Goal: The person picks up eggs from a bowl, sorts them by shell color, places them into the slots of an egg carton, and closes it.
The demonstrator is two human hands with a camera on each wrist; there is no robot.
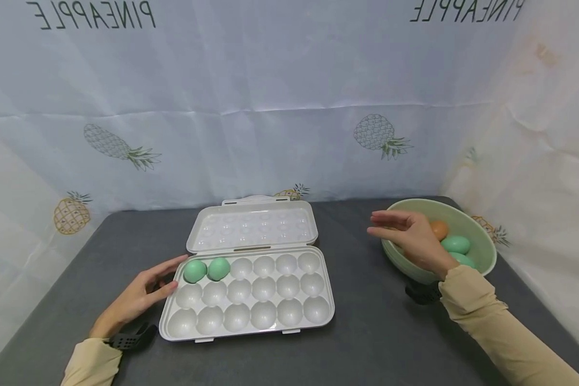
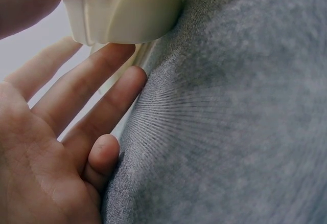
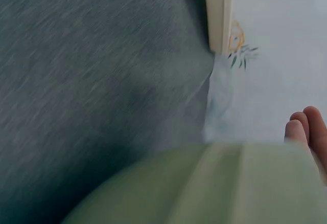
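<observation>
— Sleeves first, since they sit closest: pale beige cuffs at the bottom edge, one on each arm. What are the hands doing?

— Left hand (image 1: 142, 294) lies on the grey table (image 1: 366, 332), fingers straight and relaxed, grip released, fingertips touching the left edge of the white egg tray (image 1: 289, 316). The left wrist view shows those fingers (image 2: 87, 106) laid along the tray's rim.

— And the other?

— Right hand (image 1: 412, 236) hovers over the near-left rim of the green bowl (image 1: 484, 252), fingers loosely extended, grasping nothing that I can see.

— Where are the eggs?

— Two green eggs (image 1: 206, 269) sit side by side in the two leftmost cups of the tray's back row, just beside the left fingertips. The tray's lid (image 1: 252, 224) stands open behind it. Inside the bowl lie an orange egg (image 1: 439, 229) and more green ones (image 1: 455, 244), partly hidden by the hand.

— Any writing?

— "PINEAPPLE", printed upside down and mirrored, appears twice along the top of the backdrop (image 1: 270, 80), which also carries pineapple drawings. The right wrist view is blurred.
</observation>
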